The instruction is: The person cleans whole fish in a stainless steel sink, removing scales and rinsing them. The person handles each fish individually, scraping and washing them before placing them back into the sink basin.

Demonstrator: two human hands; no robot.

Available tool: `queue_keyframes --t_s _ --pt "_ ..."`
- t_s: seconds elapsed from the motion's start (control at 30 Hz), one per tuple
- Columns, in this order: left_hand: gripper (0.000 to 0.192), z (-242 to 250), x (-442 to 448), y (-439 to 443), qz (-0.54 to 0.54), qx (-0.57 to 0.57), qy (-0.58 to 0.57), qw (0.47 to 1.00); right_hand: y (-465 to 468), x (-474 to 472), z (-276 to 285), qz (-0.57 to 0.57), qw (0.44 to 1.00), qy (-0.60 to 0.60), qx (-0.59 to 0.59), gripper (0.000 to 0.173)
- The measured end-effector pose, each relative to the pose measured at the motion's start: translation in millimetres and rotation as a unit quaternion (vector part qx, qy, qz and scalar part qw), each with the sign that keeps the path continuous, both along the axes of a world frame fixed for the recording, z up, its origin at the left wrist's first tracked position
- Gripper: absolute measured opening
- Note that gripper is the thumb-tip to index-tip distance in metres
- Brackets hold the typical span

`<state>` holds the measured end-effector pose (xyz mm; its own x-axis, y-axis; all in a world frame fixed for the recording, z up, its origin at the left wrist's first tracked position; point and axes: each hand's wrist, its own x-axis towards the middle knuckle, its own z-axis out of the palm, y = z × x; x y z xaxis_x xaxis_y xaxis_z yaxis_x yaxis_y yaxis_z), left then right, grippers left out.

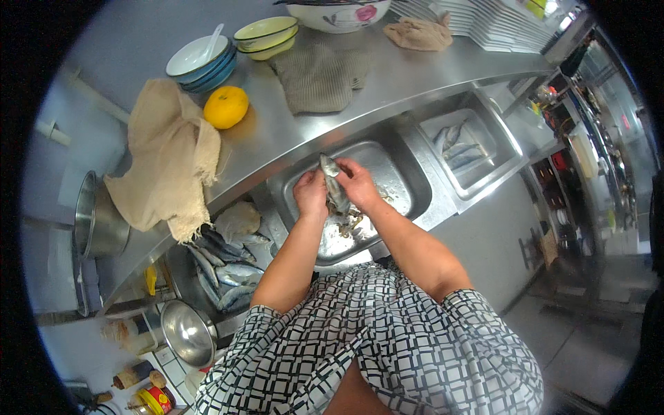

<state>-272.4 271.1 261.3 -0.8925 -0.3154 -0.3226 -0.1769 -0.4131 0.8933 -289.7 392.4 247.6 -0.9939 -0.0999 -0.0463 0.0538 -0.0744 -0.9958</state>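
Over the stainless steel sink basin (399, 171), my left hand (311, 193) and my right hand (358, 184) hold one silvery fish (337, 193) between them. The fish points away from me, one end showing above my fingers. Brownish fish scraps (348, 227) lie on the basin floor below. Several whole fish (236, 275) are piled in a container at the left. In a metal tray (511, 142) at the right, several fish pieces or small fish (461, 148) lie in a group. What my fingertips do behind the fish is partly hidden.
A steel ledge (259, 150) behind the sink carries a beige cloth (166, 155), a yellow round fruit (226, 107), blue bowls (207, 78), yellow bowls (267, 36), a grey ribbed cloth (321, 78) and stacked white plates (482, 23). A metal bowl (188, 332) and a steel pot (101, 218) are at the left.
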Motion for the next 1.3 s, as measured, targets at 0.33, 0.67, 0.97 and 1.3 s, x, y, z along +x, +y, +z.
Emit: queue_keyframes --t_s 0.33,0.67,0.97,1.3 --pt "0.018 3.4 11.6 -0.4 -0.032 -0.137 0.06 0.988 -3.5 5.5 -2.2 -0.027 0.997 0.034 0.064 0.04" --pt "0.019 -15.8 3.4 -8.0 -0.126 -0.058 0.034 0.99 12.5 -2.6 -2.5 0.108 0.959 0.152 0.213 0.064" --pt "0.009 -31.1 -5.1 13.0 -0.152 -0.12 0.068 0.979 10.2 9.9 -37.5 0.064 0.975 0.152 0.147 0.027" --pt "0.015 -114.2 4.2 -75.3 -0.05 -0.213 -0.025 0.975 80.1 8.1 -76.7 -0.097 0.979 -0.08 0.159 0.033"
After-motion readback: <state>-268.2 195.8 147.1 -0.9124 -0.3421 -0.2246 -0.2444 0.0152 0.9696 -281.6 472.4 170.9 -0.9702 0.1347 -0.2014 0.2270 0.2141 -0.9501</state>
